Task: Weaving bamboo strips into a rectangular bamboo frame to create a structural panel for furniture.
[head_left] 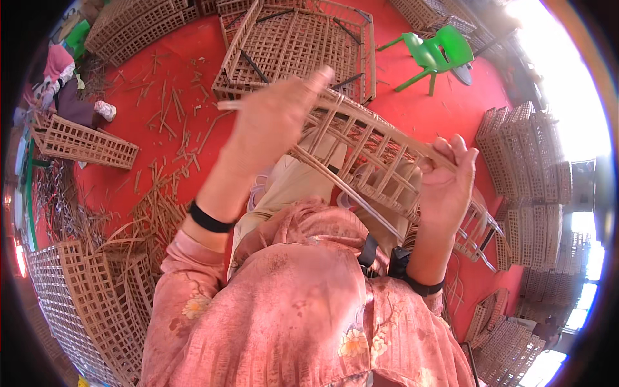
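A half-woven basket (pixel 374 149) of brown strips lies slanted across my lap, its openwork side facing up and loose strip ends jutting out at the lower right. Above its upper left end, my left hand (pixel 274 119) is smeared by motion, its back toward me and its thumb stretched out. A pale strip (pixel 229 105) sticks out beside this hand and appears held in its hidden fingers. At the basket's right part, my right hand (pixel 448 184) grips the upper rim, palm partly turned up and fingers bent. Long thin rods (pixel 348 189) run along the basket's near side.
A large woven tray-like basket (pixel 308 48) stands ahead on the red floor (pixel 422 116). Right of it is a green chair (pixel 437 55). Stacked baskets (pixel 525 155) line the right; more baskets (pixel 84 297) sit lower left. Strips (pixel 164 206) litter the floor near another person (pixel 71 90).
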